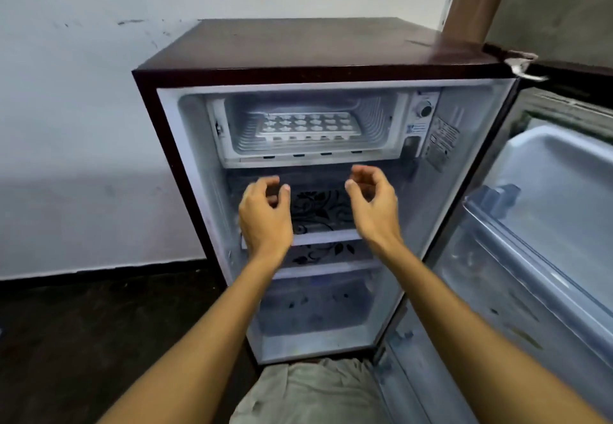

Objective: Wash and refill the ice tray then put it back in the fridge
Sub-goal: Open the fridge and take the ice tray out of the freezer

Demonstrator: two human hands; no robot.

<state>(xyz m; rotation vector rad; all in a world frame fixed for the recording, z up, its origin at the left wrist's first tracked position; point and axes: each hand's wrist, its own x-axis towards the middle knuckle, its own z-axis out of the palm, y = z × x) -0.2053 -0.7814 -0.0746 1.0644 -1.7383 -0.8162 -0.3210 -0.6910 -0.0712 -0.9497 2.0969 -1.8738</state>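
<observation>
I see my left hand (265, 211) and right hand (373, 203) loosely curled, holding nothing. The ice tray (308, 126) lies above them in the fridge (318, 58) freezer compartment (232, 144), untouched.

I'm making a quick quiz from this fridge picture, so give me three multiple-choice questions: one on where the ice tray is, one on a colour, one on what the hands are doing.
1. Where is the ice tray?
A. In the freezer box at the top of the fridge
B. On the lowest shelf
C. In the door rack

2. What colour is the outside of the fridge?
A. White
B. Dark brown
C. Green

3. What state are the hands in?
A. Both grip the tray
B. One holds a bottle
C. Both empty, fingers curled, in front of the shelves

Answers:
1 A, the tray lies flat inside the freezer box.
2 B, the top and sides are dark brown.
3 C, the left hand and right hand hold nothing below the box.
</observation>
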